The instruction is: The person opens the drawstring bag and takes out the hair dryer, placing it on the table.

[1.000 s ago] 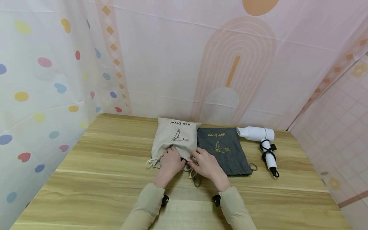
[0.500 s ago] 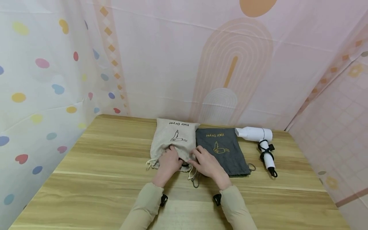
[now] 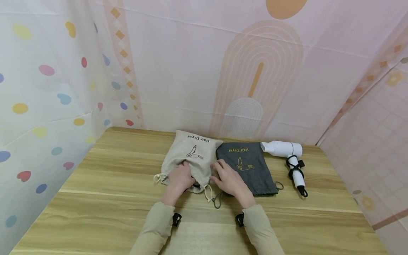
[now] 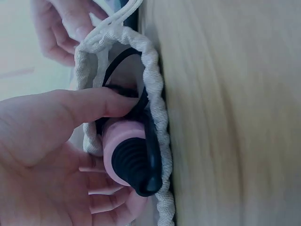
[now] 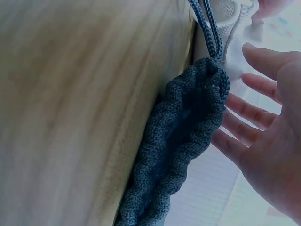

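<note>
A beige drawstring bag (image 3: pixel 195 156) printed "Hair Dryer" lies at the table's back, slightly turned. In the left wrist view, a pink hair dryer (image 4: pixel 126 134) shows its handle end and black cord at the bag's mouth; its remainder is hidden inside. My left hand (image 3: pixel 179 180) grips around this handle end, thumb reaching into the mouth. Whether cloth lies between fingers and handle, I cannot tell. My right hand (image 3: pixel 230 180) hovers over the dark grey drawstring bag (image 3: pixel 255 175), fingers spread and relaxed, near the beige bag's right edge, holding nothing.
To the right of the grey bag lies a white hair dryer (image 3: pixel 283 148), its black cord wound around the handle. The wooden table (image 3: pixel 105 198) meets patterned curtains (image 3: pixel 178 63) at the back and sides.
My left hand has shifted left and slightly toward me; the beige bag's mouth has swung the same way. The right hand, earlier at that bag's corner, now stands apart from it.
</note>
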A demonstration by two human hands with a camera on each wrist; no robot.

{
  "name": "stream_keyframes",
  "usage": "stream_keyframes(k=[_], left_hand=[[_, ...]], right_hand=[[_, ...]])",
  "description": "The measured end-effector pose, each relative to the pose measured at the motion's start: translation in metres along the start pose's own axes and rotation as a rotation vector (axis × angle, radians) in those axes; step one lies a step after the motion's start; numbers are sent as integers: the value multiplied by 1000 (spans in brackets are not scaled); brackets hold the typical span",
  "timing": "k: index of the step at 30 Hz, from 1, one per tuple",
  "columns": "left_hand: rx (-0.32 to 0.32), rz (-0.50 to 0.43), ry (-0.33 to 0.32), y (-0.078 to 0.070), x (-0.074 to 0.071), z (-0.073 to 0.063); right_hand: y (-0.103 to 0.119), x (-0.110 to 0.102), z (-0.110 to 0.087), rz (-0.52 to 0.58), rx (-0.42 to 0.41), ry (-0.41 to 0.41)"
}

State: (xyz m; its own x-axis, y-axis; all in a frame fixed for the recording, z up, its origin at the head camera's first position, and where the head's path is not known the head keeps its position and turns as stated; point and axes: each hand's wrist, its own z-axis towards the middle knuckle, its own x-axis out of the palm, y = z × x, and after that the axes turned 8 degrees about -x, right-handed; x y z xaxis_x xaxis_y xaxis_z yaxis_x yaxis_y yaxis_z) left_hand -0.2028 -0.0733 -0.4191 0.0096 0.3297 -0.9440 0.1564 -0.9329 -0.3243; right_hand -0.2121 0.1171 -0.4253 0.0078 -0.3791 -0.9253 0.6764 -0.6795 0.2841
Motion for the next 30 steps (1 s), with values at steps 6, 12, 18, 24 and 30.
stream_keyframes(k=[6, 12, 18, 24, 30], left_hand=[[66, -47, 26, 16, -6, 2], [126, -43, 49, 26, -12, 4], [179, -41, 94, 35, -16, 5], [225, -67, 169, 46, -19, 7], [300, -87, 199, 58, -23, 9]], right_hand=[[-2, 1, 6, -78, -25, -50], [-4, 1, 12, -177, -82, -143], [-6, 2, 21, -231, -148, -229], [-7, 3, 27, -286, -176, -271], [-11, 4, 28, -314, -171, -269]])
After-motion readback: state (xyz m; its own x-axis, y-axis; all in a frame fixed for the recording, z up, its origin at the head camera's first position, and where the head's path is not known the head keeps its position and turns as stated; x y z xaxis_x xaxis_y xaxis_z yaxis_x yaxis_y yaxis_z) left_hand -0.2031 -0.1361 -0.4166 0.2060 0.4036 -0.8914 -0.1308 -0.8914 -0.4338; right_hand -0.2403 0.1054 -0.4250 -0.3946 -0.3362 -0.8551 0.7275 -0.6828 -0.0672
